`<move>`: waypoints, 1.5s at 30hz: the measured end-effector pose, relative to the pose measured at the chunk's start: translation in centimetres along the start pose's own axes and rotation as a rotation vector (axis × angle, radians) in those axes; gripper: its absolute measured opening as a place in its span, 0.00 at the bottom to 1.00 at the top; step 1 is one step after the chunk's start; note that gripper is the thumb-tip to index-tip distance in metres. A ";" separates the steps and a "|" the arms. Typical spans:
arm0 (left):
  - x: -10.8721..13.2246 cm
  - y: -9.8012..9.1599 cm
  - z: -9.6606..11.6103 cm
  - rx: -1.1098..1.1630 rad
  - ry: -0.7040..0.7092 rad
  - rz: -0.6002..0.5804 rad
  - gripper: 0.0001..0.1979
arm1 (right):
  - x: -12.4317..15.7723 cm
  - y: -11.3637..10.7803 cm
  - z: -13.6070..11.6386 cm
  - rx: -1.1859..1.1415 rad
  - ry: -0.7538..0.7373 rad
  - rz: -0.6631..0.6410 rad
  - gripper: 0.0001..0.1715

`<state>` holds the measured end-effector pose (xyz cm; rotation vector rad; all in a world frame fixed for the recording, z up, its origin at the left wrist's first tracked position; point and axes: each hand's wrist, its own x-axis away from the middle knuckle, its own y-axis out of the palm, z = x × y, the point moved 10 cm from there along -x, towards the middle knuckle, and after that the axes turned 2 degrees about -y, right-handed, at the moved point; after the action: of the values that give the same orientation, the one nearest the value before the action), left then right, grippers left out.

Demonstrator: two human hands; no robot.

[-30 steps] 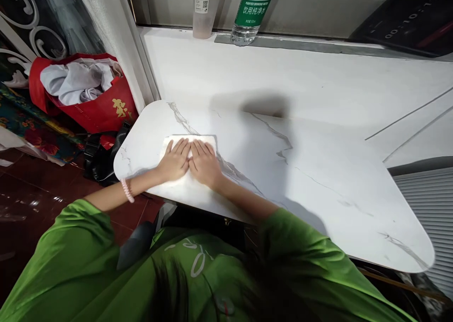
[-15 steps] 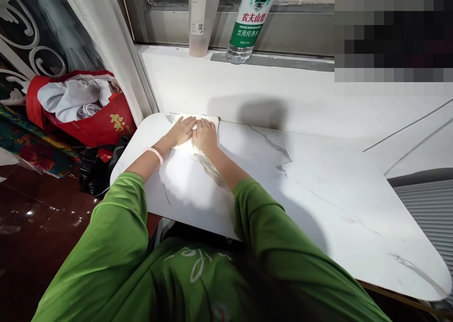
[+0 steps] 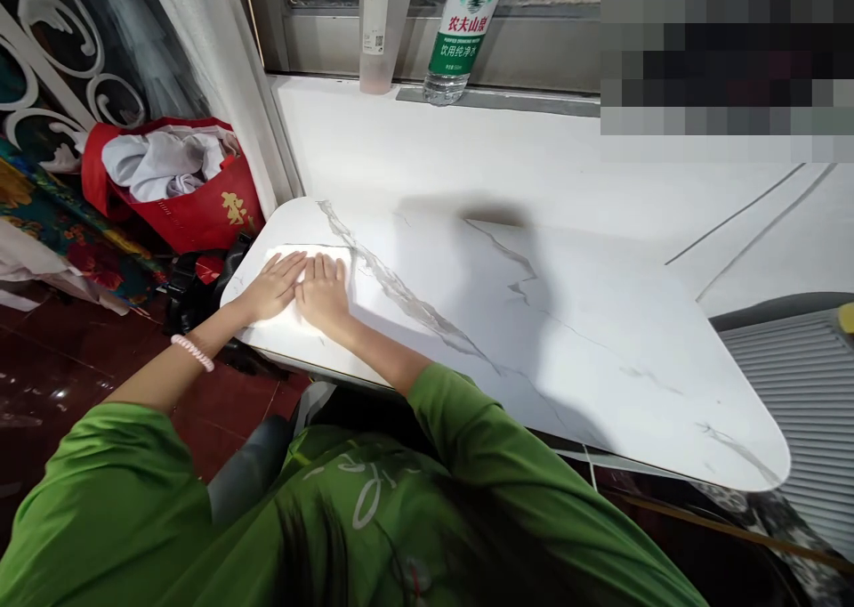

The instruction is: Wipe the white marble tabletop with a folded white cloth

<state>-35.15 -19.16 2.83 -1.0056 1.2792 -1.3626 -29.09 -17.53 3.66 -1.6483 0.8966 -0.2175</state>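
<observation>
White surface point(image 3: 633, 322), cloth point(image 3: 291, 311) between 9 and 10

Marble-look top, rounded corners at 10 and 4 o'clock. Broad grey vein point(image 3: 405, 300) runs from 10 o'clock toward the middle; thinner vein point(image 3: 737, 449) near 4. Soft shadow point(image 3: 494, 269) falls across from 12 to 5. Cloth white, lying flat, its 12 o'clock edge straight; 6 o'clock edge lost in glare.

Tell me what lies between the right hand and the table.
A white cloth lies between the right hand and the table, seen in the head view.

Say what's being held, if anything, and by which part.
Nothing is held: the left hand and right hand lie flat on the white cloth on the tabletop.
</observation>
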 end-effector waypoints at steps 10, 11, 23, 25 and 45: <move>7.1 -1.5 -3.4 -0.014 -0.148 0.031 0.30 | 0.1 0.8 -7.1 -0.068 -0.121 -0.076 0.35; 7.0 -1.4 -3.4 -0.014 -0.147 0.032 0.30 | 0.1 0.9 -7.0 -0.067 -0.126 -0.076 0.35; -3.5 -0.8 -6.9 -0.009 -0.038 0.019 0.29 | -7.0 2.2 -0.1 -0.037 -0.004 0.002 0.33; -6.5 -0.5 -7.9 -0.015 -0.032 0.006 0.29 | -9.0 2.2 1.9 -0.026 0.028 0.021 0.33; -14.6 0.6 -9.5 -0.021 -0.085 0.014 0.28 | -13.6 2.4 8.6 -0.025 0.051 0.052 0.30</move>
<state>-41.70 -3.02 1.97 -1.0562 1.2368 -1.2852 -34.49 -2.19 3.34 -1.6470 0.9829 -0.2140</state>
